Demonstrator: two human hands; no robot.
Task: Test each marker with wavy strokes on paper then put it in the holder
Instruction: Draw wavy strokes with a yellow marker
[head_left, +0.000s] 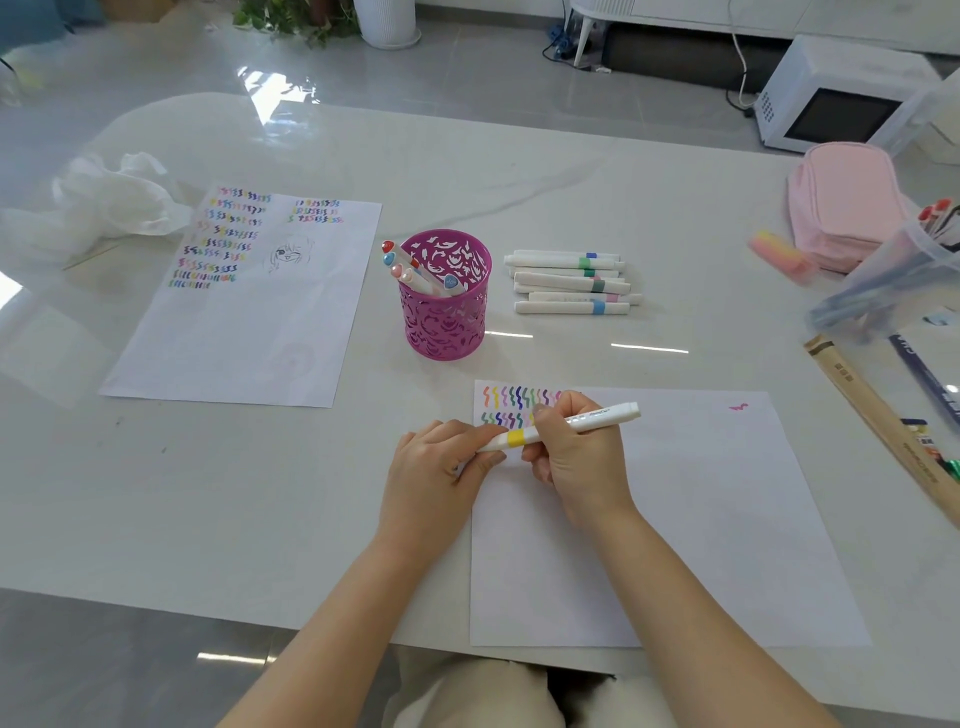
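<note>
A white marker with a yellow band (519, 436) lies across both my hands above the near sheet of paper (675, 519). My right hand (576, 457) grips its barrel. My left hand (441, 462) pinches its left end, where the cap sits. Two rows of coloured wavy strokes (514, 402) run along the sheet's top left corner, partly hidden by my right hand. The magenta cut-out holder (447, 317) stands beyond, with several markers leaning in it. A pile of white markers (569, 283) lies to its right.
A second sheet (249, 332) full of strokes lies at the left, a crumpled white bag (104, 202) behind it. At the right are a pink pencil case (841, 202), a clear box of pens (904, 280) and long packets (883, 421).
</note>
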